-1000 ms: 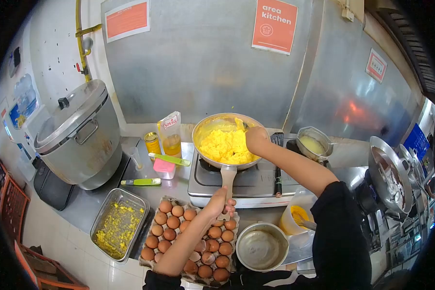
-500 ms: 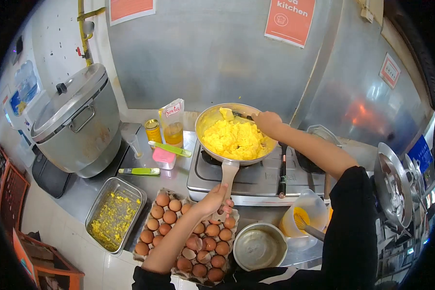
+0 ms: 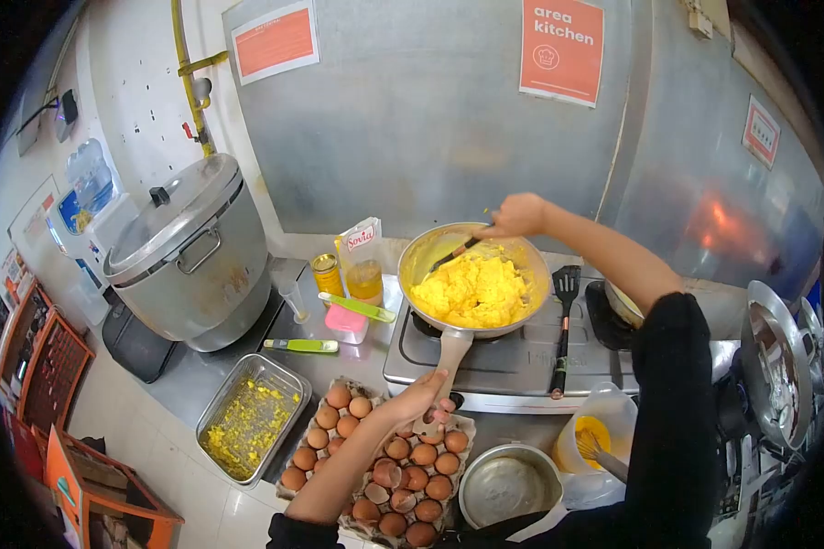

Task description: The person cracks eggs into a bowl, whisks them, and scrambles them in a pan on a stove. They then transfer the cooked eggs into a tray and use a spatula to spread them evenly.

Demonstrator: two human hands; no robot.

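Note:
A pale frying pan full of yellow scrambled egg sits on the gas stove. My left hand grips the pan's handle near the stove's front edge, above a tray of brown eggs. My right hand is raised over the pan's far rim and holds a dark utensil whose tip reaches down into the egg at the pan's left side.
A large lidded metal pot stands at the left. A steel tray with egg scraps, an oil pouch, a tin, green-handled tools, a black spatula, a steel bowl and a jug of beaten egg surround the stove.
My right hand rose from the pan's right rim to above its far rim, angling the utensil down into the egg's left side. My left hand kept its hold on the handle.

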